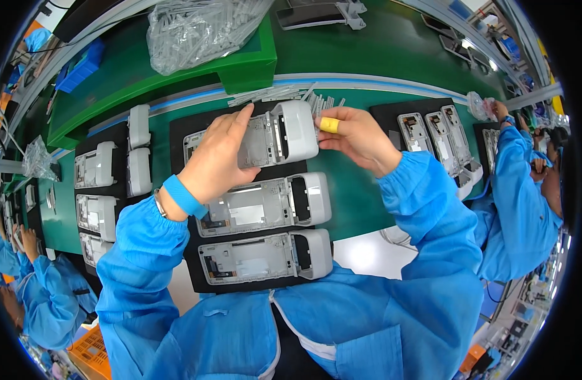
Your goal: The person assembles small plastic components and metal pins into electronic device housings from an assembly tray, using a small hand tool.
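A light grey plastic device housing [298, 130] lies crosswise at the top of a column, its open tray to the left and its raised end to the right. My left hand [215, 155] reaches over its left part, fingers on the far side and thumb along the near edge, steadying it. At the raised end, my right hand [359, 138] has its fingers drawn together against the side. A yellow cover wraps one fingertip; whatever is between those fingers is hidden. Nearer to me lie a second housing [256, 206] and a third housing [256, 258], both with their open trays facing up.
Black mats lie on the green bench [360, 202]. Loose clear strips [272, 95] are scattered behind the housings. A bag of clear tubes [205, 31] sits on a green raised shelf [249, 69]. More housings [95, 215] stand left and right [440, 136]. Co-workers in blue sit on both sides.
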A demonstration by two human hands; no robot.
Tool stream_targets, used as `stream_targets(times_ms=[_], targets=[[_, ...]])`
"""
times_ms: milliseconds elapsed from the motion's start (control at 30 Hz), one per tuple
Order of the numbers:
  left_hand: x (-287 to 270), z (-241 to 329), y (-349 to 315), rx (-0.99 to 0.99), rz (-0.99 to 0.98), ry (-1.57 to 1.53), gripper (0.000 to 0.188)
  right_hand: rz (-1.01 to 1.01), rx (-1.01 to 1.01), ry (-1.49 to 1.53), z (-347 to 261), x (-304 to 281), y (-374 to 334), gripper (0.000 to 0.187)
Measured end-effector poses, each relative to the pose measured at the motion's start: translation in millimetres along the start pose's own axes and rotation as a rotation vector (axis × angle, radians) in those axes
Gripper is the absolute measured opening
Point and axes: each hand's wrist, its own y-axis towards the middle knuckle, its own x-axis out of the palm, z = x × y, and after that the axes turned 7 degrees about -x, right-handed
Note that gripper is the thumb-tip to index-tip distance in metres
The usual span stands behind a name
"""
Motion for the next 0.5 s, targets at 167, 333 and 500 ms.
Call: stream_targets(times_ms=[167, 333, 500], targets=[[-1, 0, -2, -0.011, -0.002, -0.015, 0.093, -0.092, 0.059, 0.364, 17, 25, 11, 0.024], [-2, -1, -3, 0.0, -0.003, -0.016, 0.093, -0.114, 0.073, 0.356, 14, 42, 1, 0.024], [0, -3, -5, 0.007, 0.009, -0.023, 0.093, -0.109, 0.019, 0.295, 14, 45, 2, 0.027]])
